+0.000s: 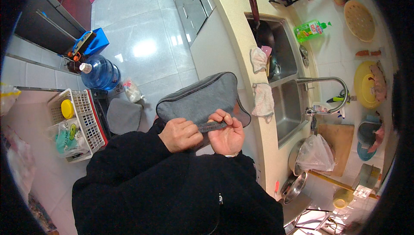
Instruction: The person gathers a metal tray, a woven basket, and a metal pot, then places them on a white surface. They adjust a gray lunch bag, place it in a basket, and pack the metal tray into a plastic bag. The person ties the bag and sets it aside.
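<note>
A grey fabric bag (203, 97) with dark piping and a zipper lies just in front of my body, beside the counter. My left hand (182, 135) is closed around one end of a dark grey fabric strap (212, 126) at the bag's near side. The other end of this strap is pinched between the thumb and fingers of my right hand (227, 134), whose palm faces up. Both hands are close together, with the strap stretched between them. How the strap joins the bag is hidden.
To the right runs a counter (231, 24) with a double steel sink (289, 115), a pan and cloths (262, 100). At left stand a blue water jug (102, 72), a white plastic basket (85, 118) and a grey-topped stool (124, 116).
</note>
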`<state>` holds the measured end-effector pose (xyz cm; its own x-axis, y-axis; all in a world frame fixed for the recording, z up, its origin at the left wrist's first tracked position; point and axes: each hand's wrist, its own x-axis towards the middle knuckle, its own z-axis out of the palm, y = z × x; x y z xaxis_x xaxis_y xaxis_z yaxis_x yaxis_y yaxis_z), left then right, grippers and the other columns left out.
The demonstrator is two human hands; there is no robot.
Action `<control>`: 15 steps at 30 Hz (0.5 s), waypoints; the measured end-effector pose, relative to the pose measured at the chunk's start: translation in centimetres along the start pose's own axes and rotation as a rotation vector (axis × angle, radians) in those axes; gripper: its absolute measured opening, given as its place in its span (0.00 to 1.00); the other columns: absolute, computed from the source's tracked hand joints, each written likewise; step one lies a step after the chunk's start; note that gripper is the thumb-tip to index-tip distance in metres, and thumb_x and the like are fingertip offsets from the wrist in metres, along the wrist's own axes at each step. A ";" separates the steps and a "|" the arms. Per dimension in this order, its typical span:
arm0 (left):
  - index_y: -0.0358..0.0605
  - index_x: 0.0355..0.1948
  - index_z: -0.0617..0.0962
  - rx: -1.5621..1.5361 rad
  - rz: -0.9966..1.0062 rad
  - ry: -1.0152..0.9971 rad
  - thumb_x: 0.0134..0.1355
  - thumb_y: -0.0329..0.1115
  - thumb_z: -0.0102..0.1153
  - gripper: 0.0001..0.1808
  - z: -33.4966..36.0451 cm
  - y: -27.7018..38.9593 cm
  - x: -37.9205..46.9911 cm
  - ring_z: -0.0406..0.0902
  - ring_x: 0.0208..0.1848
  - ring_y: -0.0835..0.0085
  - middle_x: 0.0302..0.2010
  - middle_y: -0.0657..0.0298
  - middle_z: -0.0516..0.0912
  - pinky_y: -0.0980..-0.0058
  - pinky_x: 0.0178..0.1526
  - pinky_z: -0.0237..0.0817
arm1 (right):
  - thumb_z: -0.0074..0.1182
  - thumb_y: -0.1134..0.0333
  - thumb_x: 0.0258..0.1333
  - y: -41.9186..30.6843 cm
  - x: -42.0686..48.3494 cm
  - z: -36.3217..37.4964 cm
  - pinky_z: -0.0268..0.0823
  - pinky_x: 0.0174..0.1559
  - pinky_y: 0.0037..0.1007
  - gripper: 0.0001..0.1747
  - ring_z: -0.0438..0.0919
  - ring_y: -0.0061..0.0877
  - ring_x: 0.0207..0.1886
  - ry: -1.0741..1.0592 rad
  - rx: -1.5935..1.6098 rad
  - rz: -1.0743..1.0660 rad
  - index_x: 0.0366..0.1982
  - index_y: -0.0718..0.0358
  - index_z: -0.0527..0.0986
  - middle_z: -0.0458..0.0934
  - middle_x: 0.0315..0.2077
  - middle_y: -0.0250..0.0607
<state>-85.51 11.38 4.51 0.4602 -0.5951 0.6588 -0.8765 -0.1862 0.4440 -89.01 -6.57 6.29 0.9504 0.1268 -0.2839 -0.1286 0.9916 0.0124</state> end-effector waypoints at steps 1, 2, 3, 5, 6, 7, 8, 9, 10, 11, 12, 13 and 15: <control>0.47 0.25 0.71 0.015 -0.010 -0.008 0.43 0.34 0.56 0.09 0.1 0.1 0.0 0.70 0.23 0.72 0.22 0.66 0.66 0.74 0.24 0.59 | 0.46 0.66 0.54 0.0 -0.1 0.1 0.55 0.54 0.34 0.07 0.63 0.29 0.45 -0.043 0.049 0.019 0.27 0.60 0.64 0.65 0.39 0.38; 0.48 0.24 0.69 0.021 -0.022 -0.024 0.44 0.34 0.55 0.08 0.2 0.1 -0.1 0.71 0.24 0.72 0.22 0.66 0.66 0.74 0.25 0.61 | 0.47 0.66 0.54 0.0 -0.2 0.2 0.55 0.55 0.35 0.07 0.63 0.30 0.46 -0.001 0.019 0.004 0.28 0.60 0.65 0.65 0.39 0.38; 0.48 0.24 0.70 0.027 -0.029 -0.034 0.44 0.34 0.55 0.08 0.2 0.2 -0.2 0.71 0.24 0.72 0.22 0.66 0.67 0.74 0.25 0.61 | 0.47 0.66 0.54 0.1 -0.3 0.3 0.55 0.55 0.35 0.07 0.64 0.30 0.46 -0.002 0.021 0.004 0.28 0.61 0.65 0.66 0.40 0.39; 0.47 0.24 0.70 0.009 -0.053 -0.064 0.44 0.34 0.55 0.08 0.2 0.3 -0.4 0.72 0.25 0.71 0.22 0.65 0.67 0.73 0.25 0.63 | 0.49 0.67 0.52 0.2 -0.6 0.5 0.55 0.54 0.33 0.07 0.63 0.29 0.45 0.049 0.017 -0.020 0.28 0.61 0.65 0.65 0.38 0.38; 0.46 0.26 0.71 -0.010 -0.048 -0.059 0.46 0.33 0.57 0.08 0.2 0.3 -0.5 0.71 0.24 0.70 0.22 0.65 0.68 0.72 0.24 0.62 | 0.50 0.69 0.50 0.3 -0.7 0.6 0.56 0.52 0.31 0.07 0.63 0.28 0.43 0.100 0.010 -0.042 0.27 0.62 0.64 0.64 0.35 0.36; 0.45 0.29 0.73 -0.038 -0.046 -0.046 0.47 0.31 0.60 0.09 0.2 0.4 -0.6 0.71 0.23 0.69 0.22 0.64 0.68 0.70 0.23 0.61 | 0.51 0.70 0.48 0.4 -0.8 0.7 0.56 0.49 0.29 0.08 0.62 0.27 0.41 0.136 0.033 -0.048 0.26 0.62 0.63 0.63 0.32 0.35; 0.44 0.31 0.74 -0.065 -0.045 -0.034 0.48 0.30 0.62 0.09 0.2 0.4 -0.8 0.71 0.22 0.68 0.22 0.64 0.68 0.69 0.21 0.60 | 0.50 0.69 0.49 0.4 -0.9 0.7 0.56 0.51 0.31 0.08 0.63 0.28 0.43 0.102 0.019 -0.046 0.27 0.62 0.64 0.64 0.34 0.36; 0.43 0.30 0.74 -0.097 -0.080 -0.038 0.50 0.29 0.62 0.08 0.1 0.5 -0.9 0.71 0.22 0.67 0.22 0.63 0.70 0.69 0.21 0.61 | 0.50 0.67 0.51 0.5 -0.9 0.7 0.56 0.53 0.32 0.08 0.64 0.29 0.44 0.054 0.034 -0.028 0.28 0.62 0.65 0.65 0.36 0.37; 0.43 0.30 0.75 -0.128 -0.115 -0.043 0.52 0.29 0.62 0.07 0.0 0.7 -1.1 0.72 0.22 0.67 0.22 0.62 0.71 0.68 0.22 0.62 | 0.49 0.66 0.52 0.5 -1.0 0.7 0.56 0.54 0.34 0.08 0.64 0.30 0.46 -0.005 0.079 -0.005 0.29 0.62 0.65 0.66 0.38 0.39; 0.42 0.29 0.75 -0.162 -0.153 -0.055 0.53 0.28 0.62 0.07 -0.1 0.8 -1.4 0.73 0.22 0.66 0.22 0.62 0.72 0.68 0.22 0.62 | 0.49 0.66 0.52 0.5 -1.1 0.6 0.56 0.54 0.33 0.08 0.64 0.30 0.45 0.014 0.055 -0.014 0.29 0.62 0.65 0.65 0.37 0.38; 0.42 0.29 0.75 -0.207 -0.206 -0.045 0.54 0.28 0.62 0.06 -0.2 0.9 -1.6 0.74 0.22 0.65 0.23 0.61 0.74 0.68 0.23 0.63 | 0.49 0.66 0.51 0.5 -1.2 0.5 0.56 0.53 0.33 0.08 0.64 0.29 0.44 0.023 0.060 -0.018 0.29 0.62 0.65 0.65 0.37 0.38; 0.41 0.30 0.76 -0.256 -0.261 -0.042 0.55 0.28 0.61 0.05 -0.4 1.1 -1.8 0.75 0.22 0.65 0.23 0.60 0.75 0.69 0.23 0.64 | 0.50 0.66 0.50 0.5 -1.3 0.5 0.56 0.52 0.32 0.08 0.64 0.29 0.44 0.009 0.088 -0.015 0.28 0.61 0.65 0.65 0.36 0.37; 0.41 0.32 0.77 -0.368 -0.411 -0.021 0.57 0.27 0.59 0.03 -0.5 1.3 -2.2 0.76 0.23 0.65 0.25 0.59 0.77 0.70 0.25 0.66 | 0.50 0.66 0.49 0.4 -1.6 0.3 0.56 0.51 0.31 0.08 0.63 0.29 0.42 0.058 0.062 -0.047 0.28 0.61 0.65 0.64 0.35 0.36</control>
<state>-87.61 12.86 3.96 0.7481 -0.5470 0.3757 -0.5160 -0.1237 0.8476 -90.53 -6.32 7.09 0.9368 0.0804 -0.3406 -0.0651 0.9963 0.0562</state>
